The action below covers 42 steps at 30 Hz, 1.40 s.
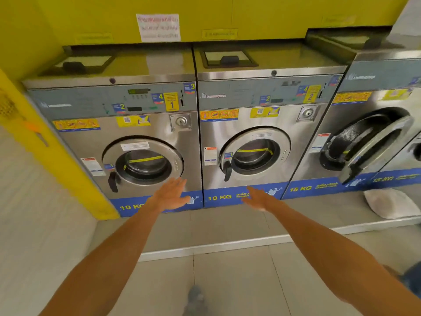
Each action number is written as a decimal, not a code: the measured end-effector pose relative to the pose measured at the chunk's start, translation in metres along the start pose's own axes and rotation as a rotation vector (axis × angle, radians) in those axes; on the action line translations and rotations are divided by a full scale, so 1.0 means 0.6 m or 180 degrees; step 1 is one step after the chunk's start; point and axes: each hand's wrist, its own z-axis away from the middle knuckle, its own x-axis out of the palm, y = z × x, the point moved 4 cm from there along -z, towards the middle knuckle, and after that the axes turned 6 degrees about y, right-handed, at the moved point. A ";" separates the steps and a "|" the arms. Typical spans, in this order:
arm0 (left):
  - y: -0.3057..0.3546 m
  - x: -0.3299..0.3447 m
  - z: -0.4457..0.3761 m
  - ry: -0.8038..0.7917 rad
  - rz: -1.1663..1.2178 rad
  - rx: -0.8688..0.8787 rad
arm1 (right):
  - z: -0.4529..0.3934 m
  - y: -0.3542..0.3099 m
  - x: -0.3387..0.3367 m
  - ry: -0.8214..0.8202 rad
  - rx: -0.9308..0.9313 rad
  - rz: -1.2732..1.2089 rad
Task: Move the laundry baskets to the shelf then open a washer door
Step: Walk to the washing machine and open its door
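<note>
Hands, left hand and right hand, hover flat and empty at frame centre. Washer door looks heavy, rigid; grip its black handle lower left.

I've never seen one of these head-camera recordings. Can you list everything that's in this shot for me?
washers with shut doors: two, steel, side by side, left and centre, marked 10 KG
washer with open door: one, steel, right, marked 15 KG
door handles: two, black, at the left edge of each shut door
paper notice: one, white with red lettering, on the yellow wall above
white sack: one, on the raised step below the right washer
yellow panel: one, far left
shoe: one, grey, on the tiled floor, blurred
left hand: open, empty, before the left washer
right hand: open, empty, before the centre washer
</note>
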 end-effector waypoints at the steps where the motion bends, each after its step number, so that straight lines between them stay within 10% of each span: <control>1: -0.005 -0.008 -0.039 -0.0015 0.0002 0.0065 | -0.031 -0.002 -0.009 0.0020 0.0047 -0.0052; 20: 0.069 -0.061 -0.580 -0.0467 -0.1427 0.1773 | -0.508 0.019 0.004 -0.0151 0.0514 -0.0830; 42: 0.011 -0.007 -0.659 -0.0267 -0.2113 0.2475 | -0.615 0.016 0.078 -0.0117 0.1032 -0.1152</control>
